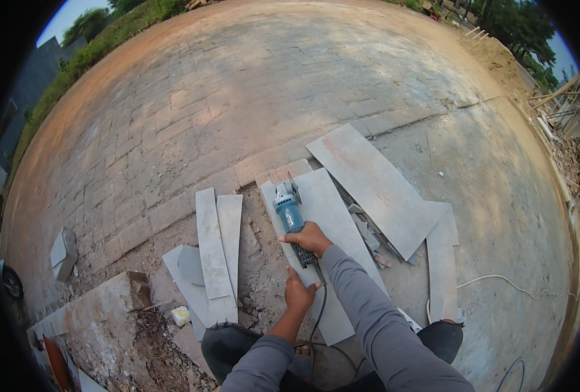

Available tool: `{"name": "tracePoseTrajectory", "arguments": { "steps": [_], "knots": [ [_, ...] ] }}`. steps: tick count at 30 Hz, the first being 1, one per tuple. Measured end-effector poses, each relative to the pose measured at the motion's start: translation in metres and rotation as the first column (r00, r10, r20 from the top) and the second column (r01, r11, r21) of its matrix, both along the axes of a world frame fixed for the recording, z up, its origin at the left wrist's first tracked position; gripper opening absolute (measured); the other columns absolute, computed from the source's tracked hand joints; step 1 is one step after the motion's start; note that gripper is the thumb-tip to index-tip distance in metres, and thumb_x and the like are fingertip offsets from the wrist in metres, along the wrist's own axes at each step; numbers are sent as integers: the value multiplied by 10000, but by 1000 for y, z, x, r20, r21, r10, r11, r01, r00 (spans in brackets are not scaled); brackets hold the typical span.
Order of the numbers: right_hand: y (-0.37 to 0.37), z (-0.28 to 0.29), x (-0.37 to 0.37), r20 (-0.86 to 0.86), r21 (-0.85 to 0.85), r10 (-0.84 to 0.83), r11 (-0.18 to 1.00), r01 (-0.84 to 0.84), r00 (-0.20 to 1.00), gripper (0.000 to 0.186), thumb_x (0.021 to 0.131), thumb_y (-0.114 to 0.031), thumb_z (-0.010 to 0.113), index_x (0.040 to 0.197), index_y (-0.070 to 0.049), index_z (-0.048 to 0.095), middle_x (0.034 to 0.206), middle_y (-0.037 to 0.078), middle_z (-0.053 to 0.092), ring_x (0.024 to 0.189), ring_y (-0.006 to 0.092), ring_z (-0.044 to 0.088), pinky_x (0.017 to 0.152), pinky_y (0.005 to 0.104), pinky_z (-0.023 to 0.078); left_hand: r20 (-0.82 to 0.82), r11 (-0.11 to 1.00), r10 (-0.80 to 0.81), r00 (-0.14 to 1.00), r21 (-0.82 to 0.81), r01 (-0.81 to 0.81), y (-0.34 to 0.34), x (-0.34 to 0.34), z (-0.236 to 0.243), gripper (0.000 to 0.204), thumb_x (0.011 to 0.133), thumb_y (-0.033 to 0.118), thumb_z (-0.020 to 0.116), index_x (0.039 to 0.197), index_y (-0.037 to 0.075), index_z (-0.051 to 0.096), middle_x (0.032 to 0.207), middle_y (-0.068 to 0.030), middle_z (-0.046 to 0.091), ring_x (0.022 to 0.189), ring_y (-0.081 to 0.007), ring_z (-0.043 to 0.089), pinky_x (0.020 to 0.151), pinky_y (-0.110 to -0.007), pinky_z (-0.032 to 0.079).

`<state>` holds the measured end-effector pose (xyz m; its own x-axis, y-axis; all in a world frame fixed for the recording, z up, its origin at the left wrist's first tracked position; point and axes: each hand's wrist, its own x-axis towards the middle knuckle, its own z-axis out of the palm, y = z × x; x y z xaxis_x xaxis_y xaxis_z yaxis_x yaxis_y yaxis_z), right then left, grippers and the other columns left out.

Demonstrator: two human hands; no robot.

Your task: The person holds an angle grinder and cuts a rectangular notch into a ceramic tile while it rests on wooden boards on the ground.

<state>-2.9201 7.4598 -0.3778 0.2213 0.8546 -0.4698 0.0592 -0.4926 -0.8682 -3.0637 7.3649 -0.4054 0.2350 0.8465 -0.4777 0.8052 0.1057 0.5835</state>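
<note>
A blue-green angle grinder [289, 212] with a black rear end lies along a long pale grey tile [332, 245], its guarded disc near the tile's far end. My right hand [313, 239] is wrapped round the grinder's body. Just behind the grinder, my left hand [299, 292] grips the tile's left edge, thumb on top; its other fingers are partly hidden. A dark power cord [322, 307] runs from the grinder's back between my forearms toward my feet. Whether the disc spins cannot be told.
Narrow cut tile strips [213, 248] lie to the left. Right of the work, a large slab [371, 189] rests on stacked offcuts, with another strip [442, 268] beyond. A white cable [505, 281] crosses the ground at right. A concrete block [63, 253] stands at far left.
</note>
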Motion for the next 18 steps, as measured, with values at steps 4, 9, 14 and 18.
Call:
{"name": "tracePoseTrajectory", "arguments": {
  "steps": [4,9,14,18],
  "knots": [
    [-1,0,1,-10,-11,10,1000,-10,1000,726,588,-371,882,1026,147,622,965,218,672,828,280,675,735,340,517,-1,1000,-6,1000,4,6,0,-1,-1,1124,738,313,819,1493,-77,83,1245,-289,518,1089,-389,589,893,-421,502],
    [-3,-5,2,-29,-14,21,1000,-22,999,726,586,-370,882,1024,147,621,962,222,670,828,279,674,731,341,518,-19,1000,-16,1000,22,17,-1,0,1,1115,735,321,819,1489,-82,102,1221,-288,531,1056,-390,604,872,-420,510],
    [-6,-2,0,-19,-44,32,998,-33,999,556,648,-312,860,1018,43,648,933,132,672,797,208,644,717,316,501,-7,999,-24,1000,28,25,1,-2,-3,1123,729,330,819,1485,-90,102,1211,-288,537,1052,-395,606,873,-421,508],
    [-10,0,0,-30,-23,31,999,-31,999,537,646,-309,861,1001,38,655,921,129,673,777,205,643,707,315,501,4,992,-25,1000,128,24,-2,-2,-7,1078,715,307,816,1440,-151,163,1135,-290,599,1015,-391,629,854,-406,502]
  ]
}}
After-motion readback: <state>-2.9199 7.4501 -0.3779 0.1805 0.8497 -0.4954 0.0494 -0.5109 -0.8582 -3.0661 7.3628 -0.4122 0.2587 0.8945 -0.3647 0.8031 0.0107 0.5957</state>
